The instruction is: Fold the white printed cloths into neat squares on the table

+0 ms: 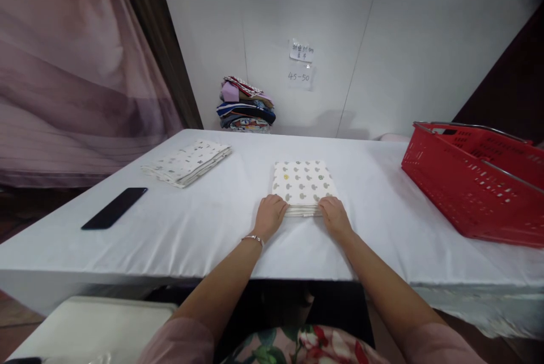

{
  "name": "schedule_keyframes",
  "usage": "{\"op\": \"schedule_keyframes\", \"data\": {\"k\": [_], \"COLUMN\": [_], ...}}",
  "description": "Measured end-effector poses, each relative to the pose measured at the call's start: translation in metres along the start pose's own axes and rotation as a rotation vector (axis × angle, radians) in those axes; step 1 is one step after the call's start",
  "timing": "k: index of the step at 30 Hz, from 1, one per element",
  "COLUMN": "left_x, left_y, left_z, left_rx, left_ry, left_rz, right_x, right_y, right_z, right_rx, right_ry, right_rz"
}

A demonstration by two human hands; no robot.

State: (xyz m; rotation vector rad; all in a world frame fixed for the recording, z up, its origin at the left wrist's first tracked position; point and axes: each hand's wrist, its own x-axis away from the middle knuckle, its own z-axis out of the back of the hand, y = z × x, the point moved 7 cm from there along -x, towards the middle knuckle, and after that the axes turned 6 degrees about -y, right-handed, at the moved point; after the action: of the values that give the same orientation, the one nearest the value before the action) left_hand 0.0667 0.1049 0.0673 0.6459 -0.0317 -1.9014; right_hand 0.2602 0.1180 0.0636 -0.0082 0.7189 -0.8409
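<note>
A white cloth with a grey pattern lies folded into a neat, layered rectangle near the middle of the table. At its front left corner my left hand has its fingers closed on the cloth's edge. My right hand grips the front right corner in the same way. The layered front edge shows between both hands. Further left, a second folded white cloth with small dark prints lies flat, touched by neither hand.
A black phone-like slab lies on the white-covered table at left. A red basket stands at right. Behind the table's back edge is a stack of folded fabrics. A pale box lid shows at lower left.
</note>
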Motion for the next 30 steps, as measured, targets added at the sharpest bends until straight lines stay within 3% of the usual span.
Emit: {"op": "schedule_keyframes", "data": {"k": [7, 19, 30], "left_x": [0.002, -0.004, -0.019], "left_y": [0.002, 0.01, 0.014], "left_z": [-0.001, -0.005, -0.011], "left_rx": [-0.015, -0.008, -0.084], "left_ry": [0.011, -0.022, -0.186], "left_rz": [-0.03, -0.068, -0.162], "right_x": [0.003, 0.003, 0.001], "right_y": [-0.002, 0.001, 0.0], "right_z": [-0.003, -0.009, -0.007], "right_rx": [0.01, 0.07, 0.033], "right_ry": [-0.076, -0.031, -0.025], "right_rz": [0.022, 0.02, -0.005]}}
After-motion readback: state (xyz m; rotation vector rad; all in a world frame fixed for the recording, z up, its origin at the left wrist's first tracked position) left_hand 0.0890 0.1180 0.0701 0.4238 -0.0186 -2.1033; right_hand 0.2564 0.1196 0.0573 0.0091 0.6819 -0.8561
